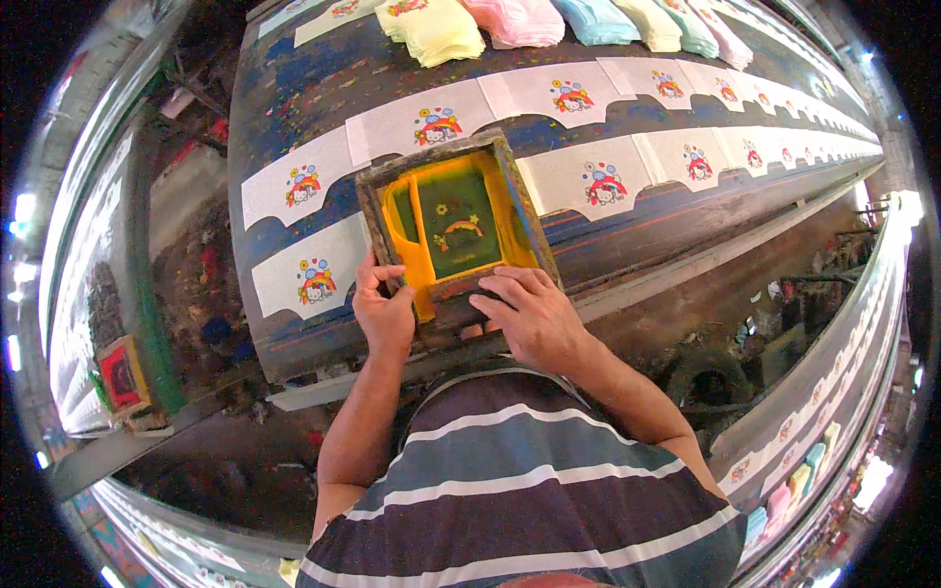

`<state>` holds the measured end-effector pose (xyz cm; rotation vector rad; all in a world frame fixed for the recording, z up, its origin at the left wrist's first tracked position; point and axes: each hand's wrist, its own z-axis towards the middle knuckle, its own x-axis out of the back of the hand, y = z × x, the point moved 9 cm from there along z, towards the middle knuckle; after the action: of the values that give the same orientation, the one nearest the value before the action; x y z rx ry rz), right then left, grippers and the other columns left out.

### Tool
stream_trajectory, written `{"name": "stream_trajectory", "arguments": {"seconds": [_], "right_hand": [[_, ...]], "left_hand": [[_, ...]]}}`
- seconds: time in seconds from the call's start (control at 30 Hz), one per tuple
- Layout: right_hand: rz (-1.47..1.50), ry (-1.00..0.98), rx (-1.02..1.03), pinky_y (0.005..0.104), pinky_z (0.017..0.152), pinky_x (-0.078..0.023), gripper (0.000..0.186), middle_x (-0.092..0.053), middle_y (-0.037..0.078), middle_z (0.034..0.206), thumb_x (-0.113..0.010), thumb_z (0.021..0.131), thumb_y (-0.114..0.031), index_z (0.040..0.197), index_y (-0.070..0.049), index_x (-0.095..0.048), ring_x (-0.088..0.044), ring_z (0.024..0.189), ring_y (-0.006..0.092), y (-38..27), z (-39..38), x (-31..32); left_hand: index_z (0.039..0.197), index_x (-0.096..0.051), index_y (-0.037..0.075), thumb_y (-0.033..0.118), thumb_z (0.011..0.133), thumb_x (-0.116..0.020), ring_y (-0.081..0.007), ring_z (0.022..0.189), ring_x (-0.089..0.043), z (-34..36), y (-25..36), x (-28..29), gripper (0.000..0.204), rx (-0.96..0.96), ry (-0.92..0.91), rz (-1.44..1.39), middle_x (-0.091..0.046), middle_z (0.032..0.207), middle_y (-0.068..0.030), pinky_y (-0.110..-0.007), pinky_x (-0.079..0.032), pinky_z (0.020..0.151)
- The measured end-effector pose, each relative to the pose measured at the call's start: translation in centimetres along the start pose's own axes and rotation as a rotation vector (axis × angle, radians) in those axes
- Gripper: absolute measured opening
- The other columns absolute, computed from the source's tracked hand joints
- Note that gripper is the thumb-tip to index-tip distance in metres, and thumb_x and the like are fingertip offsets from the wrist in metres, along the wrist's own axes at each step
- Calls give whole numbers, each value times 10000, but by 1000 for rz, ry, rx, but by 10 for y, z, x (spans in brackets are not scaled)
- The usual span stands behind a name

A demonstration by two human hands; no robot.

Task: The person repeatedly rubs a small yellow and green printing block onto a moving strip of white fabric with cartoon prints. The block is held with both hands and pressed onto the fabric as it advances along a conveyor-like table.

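Observation:
A screen-printing frame (532, 225), dark-edged with yellow ink around a green stencil, lies over the lower row of white cut fabric pieces on the long table. My left hand (384, 314) grips its lower left corner, thumb and fingers at the rim beside a yellow, ink-covered strip inside. My right hand (529, 318) holds the frame's lower right edge, fingers bent over it. White pieces (274, 289) with colourful printed motifs show on both sides of the frame, and a second printed row (387, 132) runs just beyond it.
Pastel fabric stacks (426, 39) lie along the table's far side (265, 118). A red and yellow frame (125, 377) rests at the left by another long table. More printed pieces and stacks line a table (784, 441) at the right. A metal rail (314, 395) runs along the near edge.

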<state>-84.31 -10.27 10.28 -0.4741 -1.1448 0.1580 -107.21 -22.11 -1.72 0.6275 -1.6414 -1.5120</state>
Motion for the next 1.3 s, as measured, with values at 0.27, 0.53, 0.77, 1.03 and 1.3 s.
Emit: {"name": "stream_trajectory", "arguments": {"seconds": [0.27, 0.53, 0.77, 1.03, 1.3], "right_hand": [[-26, -296, -55, 512, 1098, -569, 534, -737, 133, 1308, -845, 888, -162, 1405, -74, -744, -699, 1242, 387, 9, 41, -11], [-15, -175, -66, 514, 1136, -561, 502, -746, 125, 1317, -797, 889, -91, 1389, -59, -767, -696, 1290, 393, 7, 21, -3], [-71, -60, -29, 523, 1135, -571, 520, -756, 149, 1362, -697, 856, 65, 1362, -30, -774, -708, 1299, 387, 44, 60, -19], [-72, -50, -68, 537, 1175, -543, 478, -792, 173, 1306, -692, 868, 79, 1325, -32, -780, -721, 1293, 407, 107, 152, -22], [-137, -95, 23, 519, 1056, -556, 479, -749, 114, 1230, -704, 858, -4, 1314, -102, -814, -684, 1144, 360, 76, 116, -35]], "left_hand": [[1006, -761, 48, -117, 790, -766, -424, 1605, -564, -2, 11, -3, 272, -53, 14, 71, -555, 1733, -329, -476, -392, 1335], [1021, -787, 66, -101, 813, -779, -412, 1587, -567, -4, 14, -4, 267, -31, 17, 94, -619, 1667, -302, -488, -400, 1322], [1160, -805, 46, -103, 954, -729, -370, 1577, -580, -4, 7, -1, 265, -18, 24, -97, -606, 1684, -279, -461, -439, 1294], [1292, -771, 36, -146, 969, -702, -324, 1593, -575, -2, 3, -1, 377, -12, 27, -145, -584, 1710, -273, -402, -460, 1270], [1260, -771, 45, -148, 971, -706, -324, 1586, -581, -3, -6, -3, 354, 54, 32, -215, -581, 1710, -278, -422, -443, 1291]]}}
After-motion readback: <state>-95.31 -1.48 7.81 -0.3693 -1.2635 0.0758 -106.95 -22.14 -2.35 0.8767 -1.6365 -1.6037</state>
